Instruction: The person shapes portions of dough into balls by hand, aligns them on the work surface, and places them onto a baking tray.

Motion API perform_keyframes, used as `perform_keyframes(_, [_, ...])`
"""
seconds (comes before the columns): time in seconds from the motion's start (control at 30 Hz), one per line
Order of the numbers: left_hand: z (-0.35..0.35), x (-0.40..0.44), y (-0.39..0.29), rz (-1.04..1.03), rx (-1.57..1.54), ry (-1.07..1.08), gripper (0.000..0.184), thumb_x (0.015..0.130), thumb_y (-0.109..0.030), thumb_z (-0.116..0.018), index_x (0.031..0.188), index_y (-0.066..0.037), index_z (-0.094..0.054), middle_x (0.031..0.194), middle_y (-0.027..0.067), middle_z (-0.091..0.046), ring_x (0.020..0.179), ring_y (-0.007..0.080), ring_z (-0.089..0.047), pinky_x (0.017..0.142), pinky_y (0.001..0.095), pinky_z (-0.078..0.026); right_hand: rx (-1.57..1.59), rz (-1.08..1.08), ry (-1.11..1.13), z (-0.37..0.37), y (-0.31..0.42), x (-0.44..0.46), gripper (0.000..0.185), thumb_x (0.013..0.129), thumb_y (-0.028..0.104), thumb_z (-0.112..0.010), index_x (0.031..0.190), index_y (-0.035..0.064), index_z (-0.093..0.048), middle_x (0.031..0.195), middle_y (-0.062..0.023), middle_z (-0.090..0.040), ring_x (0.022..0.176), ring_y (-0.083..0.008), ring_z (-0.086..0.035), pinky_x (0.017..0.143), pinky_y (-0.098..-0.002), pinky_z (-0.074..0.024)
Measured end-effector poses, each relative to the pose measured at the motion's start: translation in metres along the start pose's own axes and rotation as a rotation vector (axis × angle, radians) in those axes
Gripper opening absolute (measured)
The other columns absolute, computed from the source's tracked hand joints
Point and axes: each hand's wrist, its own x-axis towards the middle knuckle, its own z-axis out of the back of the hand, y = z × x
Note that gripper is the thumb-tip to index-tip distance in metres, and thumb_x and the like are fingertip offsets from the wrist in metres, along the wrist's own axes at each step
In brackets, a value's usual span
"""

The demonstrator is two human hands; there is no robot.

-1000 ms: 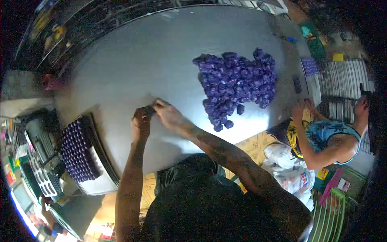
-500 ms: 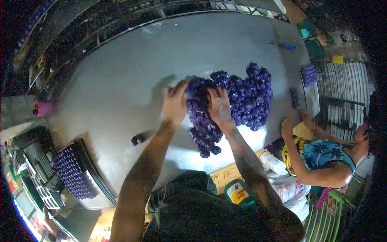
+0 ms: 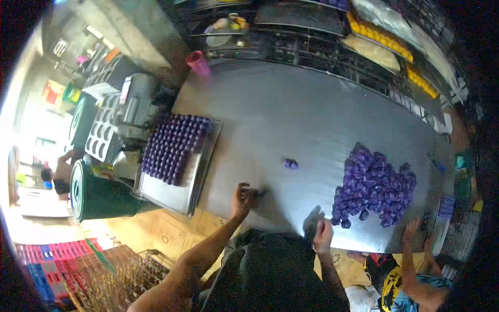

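Observation:
A broad pile of purple dough-like lumps (image 3: 375, 186) lies on the right part of the grey metal table (image 3: 280, 104). My right hand (image 3: 323, 235) is closed at the table's front edge, just left of the pile and apart from it; what its fingers hold, if anything, is hidden. My left hand (image 3: 242, 201) hovers over the front edge further left, fingers loosely bent and apart, with nothing visible in it. Between the hands and farther back sits a small purple clump (image 3: 290, 164). To the left, a metal tray (image 3: 161, 193) bears rows of round purple balls (image 3: 176, 145).
A co-worker's hands (image 3: 412, 231) rest at the table's right front. A pink cup (image 3: 198, 63) stands at the far left corner. Loaded racks (image 3: 306, 44) line the back edge. Left of the tray are a machine (image 3: 138, 99) and a green drum (image 3: 104, 192).
My view has swung left, bringing the ball tray closer to the middle. Both hands have come off the purple pile and back toward my body, the left one moving leftward.

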Motion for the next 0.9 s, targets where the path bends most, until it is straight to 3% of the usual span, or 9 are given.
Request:
perform_keyframes(0.07, [0.035,0.004,0.029,0.062,-0.197,0.005,0.024,0.102,-0.01,-0.061,0.125,-0.007,-0.059,0.101,0.0083,-0.071,0.088,0.0189,-0.067,0.078,0.0353,-0.055,-0.07,0.061,0.033,-0.022,0.012,-0.025,0.029,0.107,0.027,-0.055,0.117,-0.0002,-0.057,0.09,-0.018,-0.065,0.083,-0.0321,-0.066,0.075,-0.0392,-0.0507])
perform_keyframes(0.13, [0.042,0.018,0.032,-0.09,0.317,0.267,0.022,0.102,-0.009,-0.062,0.123,-0.005,-0.059,0.102,0.0091,-0.071,0.086,0.0168,-0.066,0.076,0.0329,-0.054,0.072,-0.069,0.134,-0.043,0.044,-0.032,0.038,0.104,0.032,-0.059,0.129,0.0028,-0.056,0.111,-0.0235,-0.07,0.1,-0.0364,-0.071,0.085,-0.042,-0.056])
perform_keyframes(0.2, [0.04,0.015,0.025,-0.176,0.579,0.4,0.022,0.101,-0.009,-0.062,0.122,-0.004,-0.059,0.102,0.0095,-0.071,0.085,0.0157,-0.066,0.075,0.0317,-0.053,0.044,0.171,0.154,-0.079,0.08,-0.02,0.042,0.102,0.029,-0.062,0.133,0.0026,-0.052,0.112,-0.0252,-0.07,0.101,-0.0404,-0.071,0.082,-0.0458,-0.0571])
perform_keyframes(0.27, [0.014,-0.014,-0.002,-0.505,0.422,0.432,0.021,0.1,-0.007,-0.065,0.12,-0.002,-0.06,0.097,0.0097,-0.07,0.083,0.0166,-0.065,0.073,0.0319,-0.052,-0.032,0.218,0.332,-0.108,0.12,-0.006,0.035,0.101,0.021,-0.063,0.128,0.0011,-0.054,0.11,-0.03,-0.068,0.104,-0.0448,-0.068,0.086,-0.0501,-0.0545])
perform_keyframes(0.33, [0.011,-0.043,-0.021,-0.451,0.37,0.377,0.022,0.098,-0.007,-0.067,0.118,-0.003,-0.06,0.091,0.0097,-0.067,0.079,0.0178,-0.064,0.073,0.0321,-0.052,-0.164,0.314,0.314,-0.144,0.106,0.004,0.032,0.101,0.022,-0.063,0.124,0.0019,-0.057,0.106,-0.0286,-0.069,0.101,-0.0452,-0.068,0.084,-0.0499,-0.0542])
perform_keyframes(0.57, [0.071,-0.072,-0.055,-0.419,0.166,0.081,0.022,0.097,-0.008,-0.068,0.116,-0.002,-0.059,0.087,0.0145,-0.065,0.08,0.0278,-0.064,0.076,0.0358,-0.051,-0.015,0.129,-0.214,-0.075,0.043,0.072,0.034,0.102,0.032,-0.065,0.114,-0.0001,-0.066,0.093,-0.0165,-0.071,0.082,-0.0293,-0.066,0.074,-0.042,-0.0517])
perform_keyframes(0.7, [0.113,-0.021,-0.02,-0.368,0.536,-0.084,0.029,0.098,-0.007,-0.065,0.126,-0.004,-0.055,0.111,0.011,-0.063,0.096,0.0189,-0.063,0.084,0.0368,-0.05,-0.044,0.162,-0.303,-0.033,0.043,0.053,0.051,0.103,0.03,-0.065,0.142,-0.0007,-0.052,0.125,-0.0221,-0.065,0.11,-0.0305,-0.064,0.096,-0.0405,-0.049])
perform_keyframes(0.8, [0.136,-0.027,-0.029,-0.521,1.471,0.275,0.035,0.1,-0.015,-0.062,0.132,-0.003,-0.052,0.127,0.0197,-0.061,0.117,0.0284,-0.059,0.1,0.0469,-0.047,-0.269,0.242,-0.266,-0.069,0.033,-0.017,0.051,0.1,0.012,-0.062,0.148,0.0028,-0.047,0.139,-0.0258,-0.055,0.127,-0.0401,-0.053,0.108,-0.0486,-0.0409])
perform_keyframes(0.9, [0.124,0.011,-0.048,-0.45,1.616,0.295,0.041,0.101,-0.022,-0.059,0.137,-0.003,-0.05,0.138,0.0246,-0.055,0.131,0.0344,-0.05,0.111,0.0524,-0.039,-0.441,0.197,-0.132,-0.071,0.034,-0.001,0.055,0.095,0.005,-0.06,0.148,0.0037,-0.047,0.137,-0.0262,-0.054,0.126,-0.0439,-0.051,0.11,-0.0514,-0.0389])
